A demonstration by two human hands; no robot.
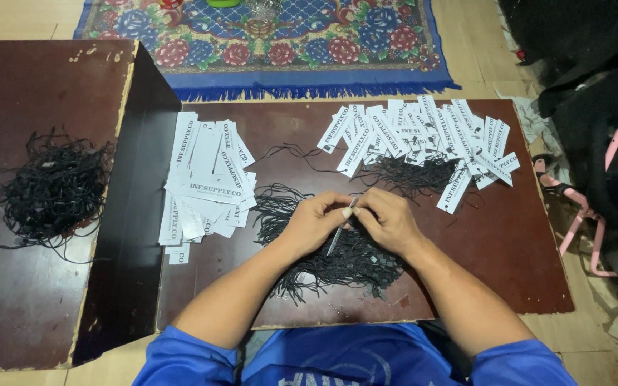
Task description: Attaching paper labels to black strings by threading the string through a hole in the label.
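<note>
Head view, largest to smallest. The low brown table [509,257] fills the centre; its far edge lies at twelve o'clock along the fringe of a flowered blue rug [280,43], and its near edge at six o'clock meets the person's blue shirt [352,357]. Bare tabletop stays open toward four o'clock. A second, raised brown board [23,300] stands at nine o'clock, its dark side wall bounding the table's left edge; on it lies a loose tangle of black cords [55,189]. A pile of black cords [337,261] lies under the hands at the table's middle. White oblong paper tags with black print lie in two groups: a stack of tags [205,182] at ten o'clock and a fanned spread of tags [423,136] with cords attached at one o'clock. The left hand [316,221] and right hand [389,220] are together, fingertips pinched on one single tag [341,230], held edge-on above the central cord pile.
</note>
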